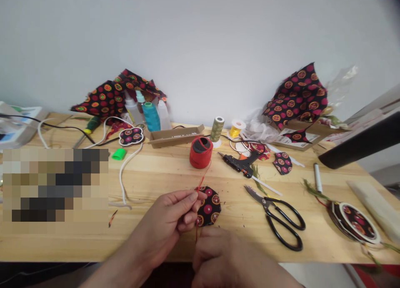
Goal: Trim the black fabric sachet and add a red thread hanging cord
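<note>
Near the front edge of the wooden table (150,179), your left hand (162,223) pinches the edge of a black fabric round (211,206) printed with red circles. Its fingertips (194,195) meet a red thread (200,186) that rises to a red thread spool (201,152) farther back. Your right hand (214,254) sits just below, close to the left and curled near the thread's lower end; you cannot tell whether it grips anything. To the right lie black-handled scissors (275,221) and, farther back, a black hot glue gun (240,164).
</note>
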A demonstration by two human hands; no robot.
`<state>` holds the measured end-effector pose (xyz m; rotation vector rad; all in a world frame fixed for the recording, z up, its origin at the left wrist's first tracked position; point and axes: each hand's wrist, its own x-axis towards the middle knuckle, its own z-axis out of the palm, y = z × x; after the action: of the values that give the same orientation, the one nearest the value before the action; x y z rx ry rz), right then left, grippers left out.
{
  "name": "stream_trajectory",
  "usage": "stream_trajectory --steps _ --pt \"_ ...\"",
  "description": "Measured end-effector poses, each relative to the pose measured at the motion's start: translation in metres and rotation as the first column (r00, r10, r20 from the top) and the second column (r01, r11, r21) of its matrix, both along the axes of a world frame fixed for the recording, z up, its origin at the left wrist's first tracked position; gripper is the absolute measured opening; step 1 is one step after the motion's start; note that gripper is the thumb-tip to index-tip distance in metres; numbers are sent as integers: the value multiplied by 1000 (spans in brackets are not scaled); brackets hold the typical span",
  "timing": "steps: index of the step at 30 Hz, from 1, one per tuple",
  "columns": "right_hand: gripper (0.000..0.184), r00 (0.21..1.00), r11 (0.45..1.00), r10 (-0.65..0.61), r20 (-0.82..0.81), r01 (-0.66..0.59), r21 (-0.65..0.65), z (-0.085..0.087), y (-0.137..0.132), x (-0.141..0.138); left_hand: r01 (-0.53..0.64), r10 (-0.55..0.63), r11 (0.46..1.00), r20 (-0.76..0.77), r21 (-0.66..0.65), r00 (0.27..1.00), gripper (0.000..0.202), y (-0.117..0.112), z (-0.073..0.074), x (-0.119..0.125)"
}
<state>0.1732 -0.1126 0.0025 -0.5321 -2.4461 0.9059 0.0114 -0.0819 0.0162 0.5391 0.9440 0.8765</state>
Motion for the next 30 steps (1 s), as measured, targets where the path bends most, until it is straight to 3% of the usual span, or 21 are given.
stream_trajectory --steps 11,16,20,24,30 --pt "23 994 994 108 23 -107 -22 -18 -4 2 21 -15 998 -85 67 996 15 -1 0 1" --pt "6 947 973 216 237 -189 -130 -5 2 1 18 1 996 -204 92 979 16 -1 -3 0" --pt "5 924 963 245 292 -198 -180 3 6 1 -11 46 990 -254 139 966 18 -2 -3 0" --pt "4 924 960 255 284 -208 -185 1 5 0 -4 36 983 -172 181 984 23 -5 0 2" --pt "13 946 957 195 260 -126 -260 12 2 5 -58 62 997 -89 48 994 14 -4 -1 3"
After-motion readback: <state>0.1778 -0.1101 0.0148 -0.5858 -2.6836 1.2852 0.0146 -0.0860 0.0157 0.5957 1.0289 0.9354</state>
